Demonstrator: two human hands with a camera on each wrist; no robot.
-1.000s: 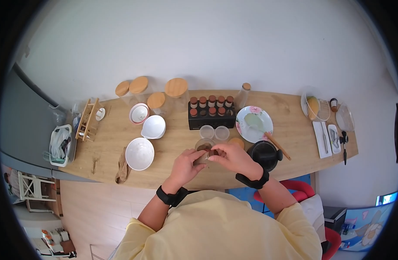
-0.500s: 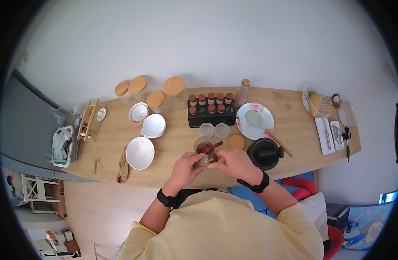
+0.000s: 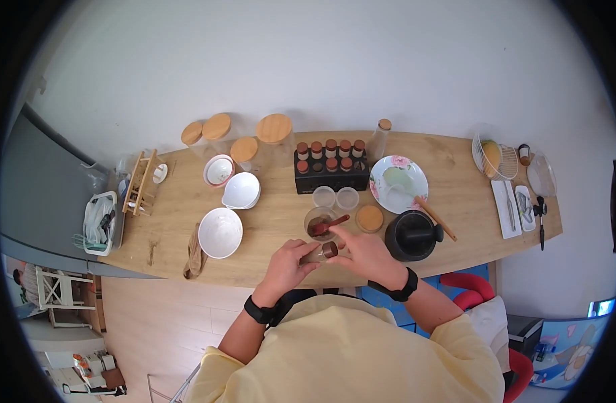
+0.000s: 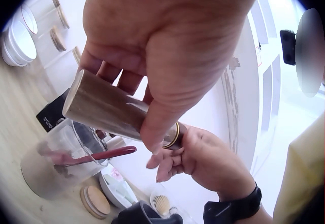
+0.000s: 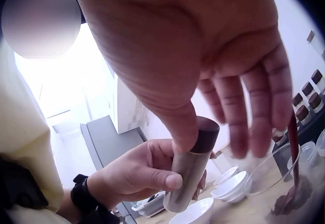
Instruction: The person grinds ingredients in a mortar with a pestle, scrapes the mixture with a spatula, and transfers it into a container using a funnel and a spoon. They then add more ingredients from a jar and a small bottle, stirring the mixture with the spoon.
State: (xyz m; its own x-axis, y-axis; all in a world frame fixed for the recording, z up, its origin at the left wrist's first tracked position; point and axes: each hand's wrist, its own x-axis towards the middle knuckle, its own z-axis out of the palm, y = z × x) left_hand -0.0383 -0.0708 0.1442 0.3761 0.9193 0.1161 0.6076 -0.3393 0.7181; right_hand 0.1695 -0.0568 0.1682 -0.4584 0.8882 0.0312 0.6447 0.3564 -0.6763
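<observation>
My left hand (image 3: 286,264) grips a small glass spice jar (image 4: 104,104) filled with brown powder, tilted on its side above the table's front edge. Its dark reddish-brown cap (image 5: 207,135) is on the jar's end and points toward my right hand (image 3: 371,256). The right thumb lies against the cap while the other fingers (image 5: 261,117) extend, spread, past it. Just beyond the hands stands a clear glass canister (image 4: 33,170) with brown powder at the bottom. A red spoon (image 4: 109,154) leans in it, handle over the rim.
A round wooden lid (image 3: 369,219) and a black mortar (image 3: 410,248) stand to the right. Behind are two small clear cups (image 3: 324,197), a black spice rack (image 3: 331,180) with several jars, and a floral plate (image 3: 388,161). White bowls (image 3: 220,232) sit left.
Both hands have drawn back toward my body with the spice jar, uncovering the canister and the red spoon. The right fingers have straightened away from the cap.
</observation>
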